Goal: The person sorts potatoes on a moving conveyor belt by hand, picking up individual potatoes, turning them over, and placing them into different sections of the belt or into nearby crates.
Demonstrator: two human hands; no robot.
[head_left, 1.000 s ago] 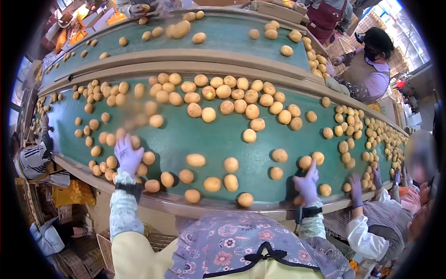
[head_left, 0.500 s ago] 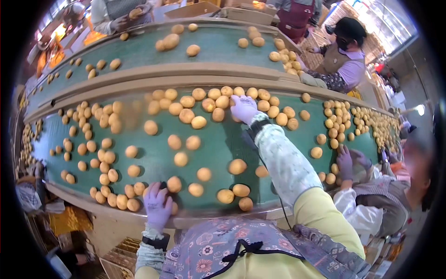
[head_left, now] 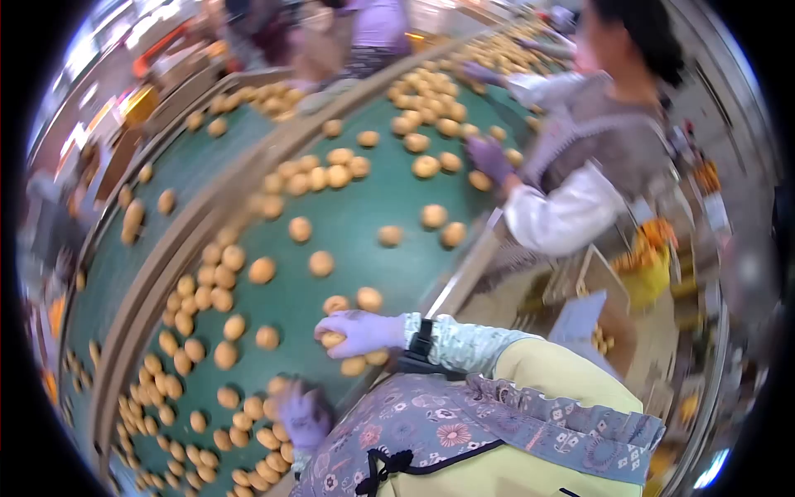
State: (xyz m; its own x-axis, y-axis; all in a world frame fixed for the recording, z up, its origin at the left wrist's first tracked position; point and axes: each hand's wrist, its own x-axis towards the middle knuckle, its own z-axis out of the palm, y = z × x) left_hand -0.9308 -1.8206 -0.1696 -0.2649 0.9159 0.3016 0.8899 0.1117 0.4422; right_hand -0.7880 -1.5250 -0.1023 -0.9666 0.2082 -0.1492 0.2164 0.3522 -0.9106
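Note:
My right hand (head_left: 364,333), in a light purple glove, is closed around a potato (head_left: 333,340) over the near side of the green belt (head_left: 356,236). Other potatoes (head_left: 369,299) lie just beyond this hand, and a couple more sit below its wrist. Farther left, at the belt's near edge, my gloved left hand (head_left: 305,416) is smeared by motion, so its fingers do not show clearly. Several potatoes (head_left: 267,439) lie right beside it.
A divider rail (head_left: 166,248) separates this belt from a second green belt (head_left: 141,195). A co-worker (head_left: 571,157) in purple gloves reaches over the belt at right. Yellow bags (head_left: 650,269) and boxes stand behind the near edge.
My view has swung to the right. My right hand has come back from the far side of the belt to the near side and now holds a potato. My left hand is blurred.

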